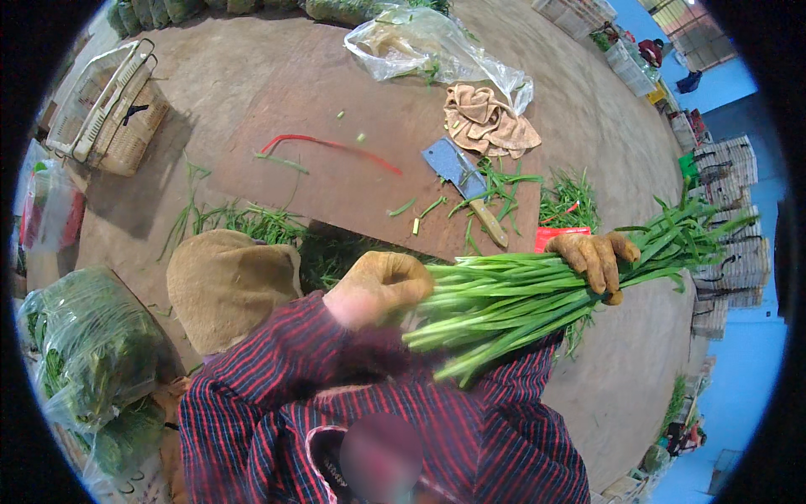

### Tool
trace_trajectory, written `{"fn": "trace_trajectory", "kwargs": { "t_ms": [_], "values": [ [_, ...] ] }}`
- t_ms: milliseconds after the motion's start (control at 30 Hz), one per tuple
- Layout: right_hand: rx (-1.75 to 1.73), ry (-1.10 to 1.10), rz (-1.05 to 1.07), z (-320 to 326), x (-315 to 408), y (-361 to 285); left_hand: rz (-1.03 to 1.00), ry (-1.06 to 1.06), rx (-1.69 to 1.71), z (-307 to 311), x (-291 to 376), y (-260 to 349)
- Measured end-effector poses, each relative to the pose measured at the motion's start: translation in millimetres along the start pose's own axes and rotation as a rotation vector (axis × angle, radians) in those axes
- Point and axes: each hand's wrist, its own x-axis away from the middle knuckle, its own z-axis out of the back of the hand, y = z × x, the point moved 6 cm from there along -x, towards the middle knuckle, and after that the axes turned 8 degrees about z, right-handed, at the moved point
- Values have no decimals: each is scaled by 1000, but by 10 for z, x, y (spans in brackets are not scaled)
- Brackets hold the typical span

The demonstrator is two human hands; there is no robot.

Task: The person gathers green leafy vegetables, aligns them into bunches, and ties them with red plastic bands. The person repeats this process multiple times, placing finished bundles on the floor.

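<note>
A bunch of long green leafy stalks with pale ends (504,296) lies across the front of my striped top. My right hand (592,264), in a stained tan glove, wraps the bunch near its leafy part. At the pale ends, my left hand (384,283) is closed around some stalks, its thumb and forefinger together. Beyond the bunch, a cleaver (463,176) with a wooden handle lies on a brown board (352,201) among green scraps. Behind the cleaver is a crumpled tan cloth (488,123). A red strip (334,146) lies on the board, left of the cleaver.
Clear plastic (434,44) lies at the board's far end. A cream plastic basket (113,116) stands far left, above a bag of greens (94,346). Loose greens (252,220) lie by my cloth-covered knee (230,286); more greens (570,195) and a red packet (560,236) are right of the board.
</note>
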Motion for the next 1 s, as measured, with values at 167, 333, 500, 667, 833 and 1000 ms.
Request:
{"fn": "trace_trajectory", "kwargs": {
  "t_ms": [167, 333, 500, 667, 833, 1000],
  "values": [
    [20, 294, 83, 44, 85, 230, 168, 49, -130, 21, -16, -41],
    [375, 775, -126, 258, -92, 553, -417, 490, -629, 397, 185, 847],
    [1272, 656, -369, 759, -822, 991, -743, 533, -889, 199, -254, 1387],
    [1270, 609, -317, 1400, -1112, 1578, -624, 571, -567, 929, -1094, 1695],
    [1235, 669, -574, 2119, -819, 1918, -371, 468, -501, 1814, -1832, 1636],
    [1242, 727, -491, 2682, -391, 2104, -323, 425, -598, 2079, -2160, 1585]
  ]
}}
